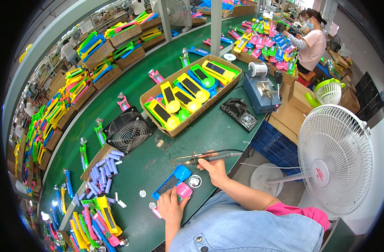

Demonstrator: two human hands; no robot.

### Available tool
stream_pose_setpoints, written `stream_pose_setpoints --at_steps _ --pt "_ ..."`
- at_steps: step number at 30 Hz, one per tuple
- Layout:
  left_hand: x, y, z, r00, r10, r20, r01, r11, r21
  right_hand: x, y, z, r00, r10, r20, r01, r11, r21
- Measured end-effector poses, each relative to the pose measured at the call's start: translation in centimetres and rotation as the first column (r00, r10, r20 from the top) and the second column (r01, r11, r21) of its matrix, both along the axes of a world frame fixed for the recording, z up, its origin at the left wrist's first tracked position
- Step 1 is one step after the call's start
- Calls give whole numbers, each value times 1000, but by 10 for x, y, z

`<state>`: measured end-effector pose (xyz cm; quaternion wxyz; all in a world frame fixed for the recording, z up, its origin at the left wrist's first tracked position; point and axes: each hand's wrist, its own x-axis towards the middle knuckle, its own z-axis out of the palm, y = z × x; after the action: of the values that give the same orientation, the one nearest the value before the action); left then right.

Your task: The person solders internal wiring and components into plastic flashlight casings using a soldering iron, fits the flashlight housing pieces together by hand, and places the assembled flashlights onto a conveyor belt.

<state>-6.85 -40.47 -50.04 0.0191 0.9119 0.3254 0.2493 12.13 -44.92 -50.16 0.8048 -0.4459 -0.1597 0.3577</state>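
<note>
The left hand (171, 206) presses its curled fingers on a blue and pink torch (174, 186) lying on the green bench (200, 134); its long axis runs from seven to one o'clock. The right hand (215, 168), fingers closed round a soldering iron (204, 157), sits at two o'clock from the torch, tip pointing to nine o'clock, above the torch and apart. The left palm hides the pink end, and the work spot is too small to make out.

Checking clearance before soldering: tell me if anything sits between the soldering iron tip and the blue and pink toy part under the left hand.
Nothing visible. The soldering iron in the right hand hovers above the blue and pink toy part, which the left hand steadies; only bare green table lies between.
</note>
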Motion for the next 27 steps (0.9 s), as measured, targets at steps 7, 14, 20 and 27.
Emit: stream_pose_setpoints --at_steps 7,14,20,27 --pt "0 1 2 1000 -4 -3 4 1000 -6 -2 1 3 1000 -4 -16 4 1000 5" --pt "-1 1 -1 1000 -12 15 12 1000 -10 -3 1 4 1000 -5 4 5 1000 -20" --pt "0 1 0 1000 -19 14 19 1000 -11 -3 1 2 1000 -2 -8 2 1000 13" --pt "0 1 0 1000 -14 15 14 1000 -2 -4 2 6 1000 -2 3 2 1000 6"
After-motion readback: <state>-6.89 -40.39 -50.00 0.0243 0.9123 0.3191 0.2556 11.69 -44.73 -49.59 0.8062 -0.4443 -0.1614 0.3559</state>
